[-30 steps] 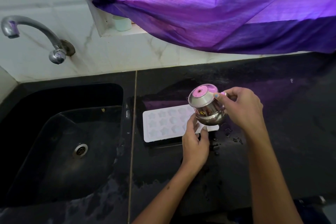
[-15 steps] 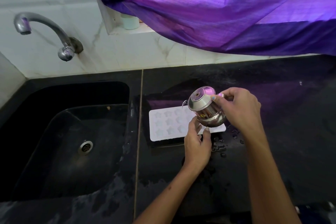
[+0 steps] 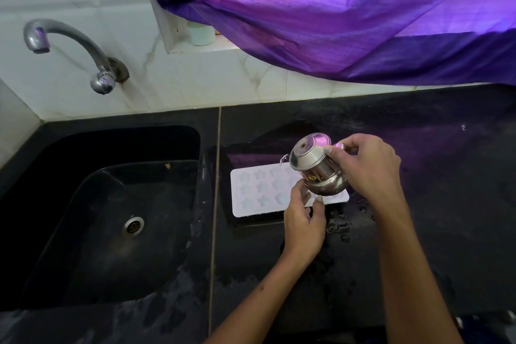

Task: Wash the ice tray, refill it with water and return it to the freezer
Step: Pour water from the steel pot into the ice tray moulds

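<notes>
Head view: refilling the white star-moulded silicone ice tray on the wet black stone counter.

The right hand curls its fingers round a small polished steel pot, tipped mouth-leftward above the tray's right end. The left hand rests its fingertips on the tray's near right edge, loosely spread, steadying rather than gripping as far as I can judge. The tray lies flat just beyond those fingertips, right of the black sink. Washing looks finished and filling seems underway; the freezer trip remains. The pot hides the tray's right cells, any stream of water is too faint to make out, and how full the cells are cannot be told.
</notes>
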`<control>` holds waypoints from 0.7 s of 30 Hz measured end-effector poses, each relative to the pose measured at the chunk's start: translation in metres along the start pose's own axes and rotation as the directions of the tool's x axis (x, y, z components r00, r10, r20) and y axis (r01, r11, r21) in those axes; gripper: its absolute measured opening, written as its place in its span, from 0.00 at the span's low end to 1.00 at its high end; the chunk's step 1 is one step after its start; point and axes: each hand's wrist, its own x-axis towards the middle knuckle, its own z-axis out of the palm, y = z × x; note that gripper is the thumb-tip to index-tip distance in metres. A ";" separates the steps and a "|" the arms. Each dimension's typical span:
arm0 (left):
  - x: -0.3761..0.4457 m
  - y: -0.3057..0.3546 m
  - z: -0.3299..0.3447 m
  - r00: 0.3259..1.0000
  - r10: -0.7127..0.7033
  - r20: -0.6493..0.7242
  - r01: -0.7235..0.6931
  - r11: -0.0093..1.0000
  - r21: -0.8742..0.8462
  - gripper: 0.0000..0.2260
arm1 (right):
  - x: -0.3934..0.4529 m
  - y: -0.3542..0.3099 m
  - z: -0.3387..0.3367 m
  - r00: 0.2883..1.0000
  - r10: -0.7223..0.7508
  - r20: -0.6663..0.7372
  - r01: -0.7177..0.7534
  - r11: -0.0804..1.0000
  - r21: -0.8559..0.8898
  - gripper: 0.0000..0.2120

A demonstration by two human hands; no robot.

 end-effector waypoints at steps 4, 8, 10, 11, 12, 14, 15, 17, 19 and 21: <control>0.000 0.000 0.001 1.000 -0.001 0.004 0.001 1.000 0.005 0.21 | -0.001 0.000 -0.001 1.000 0.010 0.000 -0.010 1.000 0.008 0.09; 0.000 0.000 0.000 1.000 0.013 -0.007 -0.013 1.000 0.010 0.21 | -0.002 0.001 -0.003 1.000 0.011 0.019 -0.012 1.000 0.024 0.10; 0.001 0.000 -0.001 1.000 0.023 -0.016 -0.023 1.000 0.007 0.21 | -0.002 0.001 -0.004 1.000 0.012 0.023 -0.013 0.999 0.046 0.09; 0.001 0.001 -0.001 0.999 0.029 -0.022 -0.029 1.000 0.006 0.21 | -0.002 0.001 -0.005 1.000 0.015 0.023 -0.016 0.998 0.059 0.09; 0.001 0.001 -0.001 0.999 0.038 -0.030 -0.038 0.999 0.008 0.21 | -0.002 0.001 -0.005 1.000 0.016 0.023 -0.018 0.997 0.072 0.08; 0.001 0.002 -0.003 0.998 0.055 -0.041 -0.055 0.998 0.004 0.21 | -0.002 0.000 -0.005 1.000 0.017 0.020 -0.019 0.996 0.093 0.08; 0.001 0.002 -0.003 0.997 0.060 -0.046 -0.060 0.998 -0.002 0.21 | -0.003 -0.001 -0.005 1.000 0.017 0.018 -0.019 0.995 0.102 0.08; 0.001 0.005 -0.005 0.995 0.073 -0.062 -0.075 0.997 -0.016 0.20 | -0.003 -0.003 -0.005 1.000 0.018 0.013 -0.019 0.992 0.127 0.08; 0.001 0.008 -0.006 0.993 0.089 -0.081 -0.092 0.995 -0.029 0.20 | -0.003 -0.005 -0.004 1.000 0.022 0.005 -0.022 0.987 0.158 0.08; 0.001 0.011 -0.007 0.990 0.104 -0.097 -0.108 0.994 -0.035 0.20 | -0.003 -0.007 -0.002 1.000 0.019 -0.014 -0.016 0.984 0.176 0.08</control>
